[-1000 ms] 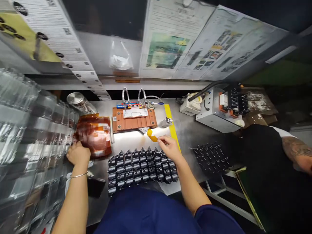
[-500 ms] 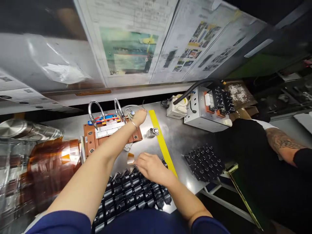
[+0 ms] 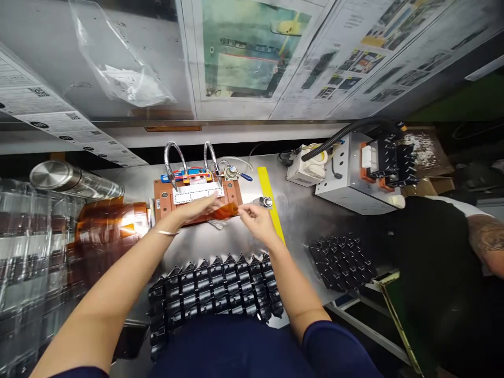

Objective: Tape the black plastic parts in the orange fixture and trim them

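A piece of amber film (image 3: pixel 227 211) is held in front of the brown fixture block (image 3: pixel 162 195). My right hand (image 3: pixel 256 221) pinches its right end between thumb and fingers. My left hand (image 3: pixel 200 206) reaches over the front of the block with fingers stretched out, close to the film's left end; whether it touches the film I cannot tell. On the block lies a white dotted strip (image 3: pixel 197 192), with two bent metal hoses (image 3: pixel 173 152) rising behind it. A lever with a blue handle (image 3: pixel 245 177) stands at the block's back right corner.
Black ribbed trays (image 3: pixel 214 286) lie near my body, and another black spiky tray (image 3: pixel 342 262) to the right. A roll of amber film (image 3: pixel 102 223) and a metal flask (image 3: pixel 74 181) stand left. Yellow tape (image 3: pixel 271 202) crosses the bench. A co-worker's arm (image 3: pixel 486 239) shows far right.
My left hand has left the lever at the fixture's back right and come down to the film. My right hand has lifted the film up from beside the black trays toward the block.
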{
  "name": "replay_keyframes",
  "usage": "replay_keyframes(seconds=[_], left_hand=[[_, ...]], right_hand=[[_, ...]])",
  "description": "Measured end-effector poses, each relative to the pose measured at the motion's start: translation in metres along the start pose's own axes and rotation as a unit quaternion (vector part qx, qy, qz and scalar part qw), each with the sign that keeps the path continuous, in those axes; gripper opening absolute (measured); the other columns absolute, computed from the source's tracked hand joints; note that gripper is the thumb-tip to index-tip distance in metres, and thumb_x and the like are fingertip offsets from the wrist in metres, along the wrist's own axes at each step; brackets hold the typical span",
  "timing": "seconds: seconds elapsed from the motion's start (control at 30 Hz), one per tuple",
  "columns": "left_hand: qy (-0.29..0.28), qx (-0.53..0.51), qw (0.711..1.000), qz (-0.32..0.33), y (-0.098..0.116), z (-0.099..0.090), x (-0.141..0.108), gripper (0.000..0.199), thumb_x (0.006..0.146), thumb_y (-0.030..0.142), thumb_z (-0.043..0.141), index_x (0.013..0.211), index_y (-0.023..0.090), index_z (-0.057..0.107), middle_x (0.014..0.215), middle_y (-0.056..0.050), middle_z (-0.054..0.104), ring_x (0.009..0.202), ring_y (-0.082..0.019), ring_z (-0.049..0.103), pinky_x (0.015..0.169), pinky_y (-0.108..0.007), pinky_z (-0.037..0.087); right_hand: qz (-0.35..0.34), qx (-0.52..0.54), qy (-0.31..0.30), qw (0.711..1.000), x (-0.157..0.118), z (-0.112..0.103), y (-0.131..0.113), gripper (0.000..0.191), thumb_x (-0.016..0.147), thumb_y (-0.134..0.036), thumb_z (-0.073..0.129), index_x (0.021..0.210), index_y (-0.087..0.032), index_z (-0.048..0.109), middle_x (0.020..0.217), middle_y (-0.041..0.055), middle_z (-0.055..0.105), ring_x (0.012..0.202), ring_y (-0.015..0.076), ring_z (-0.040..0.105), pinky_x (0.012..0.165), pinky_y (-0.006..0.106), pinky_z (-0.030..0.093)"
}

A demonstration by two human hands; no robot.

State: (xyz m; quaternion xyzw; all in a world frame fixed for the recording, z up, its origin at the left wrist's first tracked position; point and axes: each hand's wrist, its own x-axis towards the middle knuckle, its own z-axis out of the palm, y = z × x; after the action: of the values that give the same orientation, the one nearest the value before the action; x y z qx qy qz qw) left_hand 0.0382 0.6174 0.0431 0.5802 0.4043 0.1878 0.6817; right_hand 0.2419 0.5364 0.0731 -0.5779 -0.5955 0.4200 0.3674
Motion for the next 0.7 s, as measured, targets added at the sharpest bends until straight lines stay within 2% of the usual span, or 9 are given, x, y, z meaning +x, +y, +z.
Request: replay_keyframes(seconds=[0.03, 0.1, 0.17, 0.2, 0.33, 0.43, 0.57, 0.7], left_hand=[[0.008, -0.082, 0.996, -0.047, -0.008, -0.013, -0.021, 0.048, 0.085, 0.06, 0.054, 0.084, 0.017, 0.075, 0.082, -0.014, 0.075, 0.07, -0.022, 0.07, 0.064, -0.034, 0.058], [0.046, -0.175, 0.976, -0.122, -0.023, -0.033, -0.055, 0.04, 0.07, 0.052, 0.077, 0.089, 0.016, 0.073, 0.084, -0.013, 0.075, 0.071, -0.021, 0.071, 0.066, -0.033, 0.059], [0.11, -0.217, 0.954, -0.173, -0.034, -0.042, -0.074, 0.036, 0.059, 0.036, 0.087, 0.083, 0.015, 0.07, 0.082, -0.011, 0.075, 0.07, -0.019, 0.071, 0.064, -0.03, 0.06], [0.147, -0.229, 0.943, -0.191, -0.037, -0.042, -0.078, 0.032, 0.058, 0.031, 0.088, 0.079, 0.015, 0.068, 0.078, -0.01, 0.075, 0.068, -0.017, 0.07, 0.061, -0.027, 0.059], [0.285, -0.261, 0.893, -0.232, -0.04, -0.037, -0.073, 0.017, 0.066, 0.02, 0.079, 0.073, 0.012, 0.066, 0.065, -0.005, 0.07, 0.049, -0.01, 0.062, 0.047, -0.019, 0.052], [0.348, -0.259, 0.867, -0.246, -0.04, -0.041, -0.063, 0.018, 0.064, 0.018, 0.078, 0.066, 0.012, 0.061, 0.052, -0.001, 0.062, 0.037, -0.007, 0.052, 0.036, -0.016, 0.042], [0.368, -0.267, 0.854, -0.253, -0.043, -0.051, -0.055, 0.03, 0.059, 0.015, 0.08, 0.059, 0.015, 0.05, 0.038, 0.008, 0.045, 0.029, -0.003, 0.033, 0.028, -0.012, 0.023], [0.363, -0.293, 0.845, -0.261, -0.045, -0.056, -0.051, 0.034, 0.059, 0.012, 0.079, 0.061, 0.017, 0.046, 0.038, 0.011, 0.04, 0.03, -0.001, 0.029, 0.029, -0.011, 0.02]], right_hand=[[0.043, 0.051, 0.05, 0.997, 0.006, 0.006, 0.008, 0.019, 0.083, -0.034, 0.058, 0.084, -0.018, 0.067, 0.072, 0.0013, 0.068, 0.064, 0.0134, 0.061, 0.063, 0.026, 0.052], [0.109, 0.137, 0.12, 0.977, 0.015, 0.023, 0.022, 0.025, 0.076, -0.042, 0.062, 0.083, -0.018, 0.064, 0.068, 0.0001, 0.066, 0.06, 0.0128, 0.061, 0.059, 0.026, 0.053], [0.153, 0.189, 0.159, 0.957, 0.02, 0.042, 0.031, 0.03, 0.07, -0.046, 0.066, 0.082, -0.018, 0.062, 0.067, -0.0006, 0.066, 0.059, 0.0124, 0.061, 0.057, 0.026, 0.054], [0.168, 0.204, 0.171, 0.949, 0.021, 0.051, 0.034, 0.031, 0.069, -0.046, 0.067, 0.081, -0.018, 0.062, 0.067, -0.0009, 0.066, 0.059, 0.0121, 0.06, 0.057, 0.026, 0.054], [0.196, 0.228, 0.2, 0.933, 0.025, 0.079, 0.039, 0.027, 0.068, -0.041, 0.065, 0.082, -0.018, 0.061, 0.065, -0.0021, 0.064, 0.056, 0.0102, 0.059, 0.056, 0.025, 0.054], [0.232, 0.23, 0.203, 0.923, 0.035, 0.087, 0.041, 0.02, 0.069, -0.034, 0.064, 0.079, -0.017, 0.06, 0.064, -0.0019, 0.065, 0.053, 0.0089, 0.057, 0.053, 0.023, 0.052], [0.276, 0.212, 0.19, 0.918, 0.051, 0.088, 0.044, 0.01, 0.069, -0.026, 0.062, 0.068, -0.017, 0.058, 0.054, -0.0036, 0.061, 0.045, 0.0072, 0.052, 0.046, 0.019, 0.045], [0.296, 0.191, 0.189, 0.917, 0.062, 0.087, 0.043, 0.012, 0.069, -0.021, 0.062, 0.061, -0.018, 0.054, 0.048, -0.0054, 0.058, 0.041, 0.0059, 0.049, 0.042, 0.017, 0.041]])
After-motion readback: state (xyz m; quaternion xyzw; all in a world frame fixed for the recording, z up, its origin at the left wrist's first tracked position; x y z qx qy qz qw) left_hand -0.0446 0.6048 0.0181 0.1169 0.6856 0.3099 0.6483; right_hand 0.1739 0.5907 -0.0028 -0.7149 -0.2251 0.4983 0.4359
